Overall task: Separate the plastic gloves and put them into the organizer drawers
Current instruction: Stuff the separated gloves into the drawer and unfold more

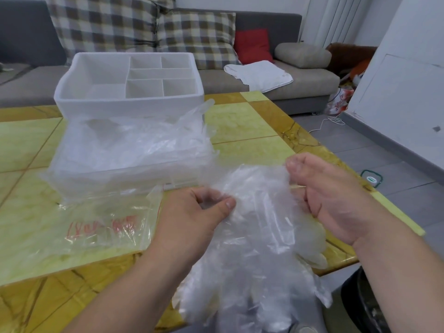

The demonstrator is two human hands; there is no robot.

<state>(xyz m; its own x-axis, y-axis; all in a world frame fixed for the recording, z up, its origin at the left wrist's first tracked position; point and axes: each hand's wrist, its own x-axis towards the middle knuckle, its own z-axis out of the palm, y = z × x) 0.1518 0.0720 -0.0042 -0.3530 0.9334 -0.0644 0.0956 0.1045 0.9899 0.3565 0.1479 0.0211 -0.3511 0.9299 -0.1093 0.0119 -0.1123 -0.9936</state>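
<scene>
Currently left hand [192,217] and right hand [329,195] each pinch the glove stack [254,236] at its cuff edge, fingers [296,164] clamped on film, likely to peel one layer free. Stack overhangs the worktop [252,131]; organizer drawer [115,179] beyond sits open, gloves inside.

The worktop [249,131] is yellow-green and ochre checked, the organizer [129,102] white, the gloves [254,236] clear, the upper-left cushions [134,25] brown-cream plaid, one cushion [252,45] red.
</scene>
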